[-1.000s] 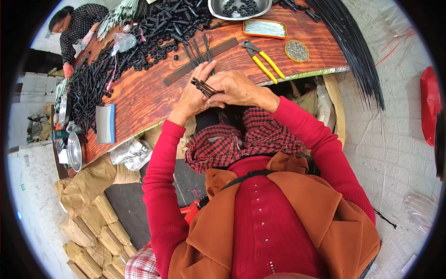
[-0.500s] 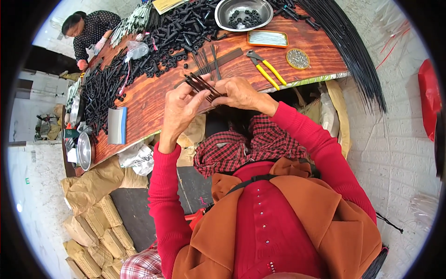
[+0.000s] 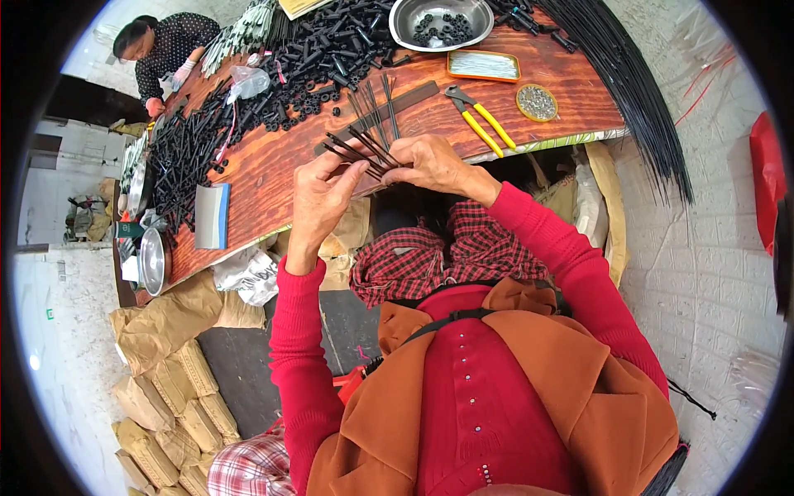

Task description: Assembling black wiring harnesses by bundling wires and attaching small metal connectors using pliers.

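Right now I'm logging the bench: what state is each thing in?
left hand: raised, fingers on the rods.
right hand: closed on thin black rods.
yellow-handled pliers: lying flat, unheld.
metal bowl: holds black rings.
orange tray: flat on the table.

A small bundle of thin black rods [image 3: 357, 153] is pinched between both hands, above the near edge of the wooden table [image 3: 273, 174]. The rods lie nearly level, fanned slightly, their free ends pointing up-left over the tabletop. Their right ends are hidden in the right hand [image 3: 430, 163]; the left hand [image 3: 324, 194] grips them mid-length.
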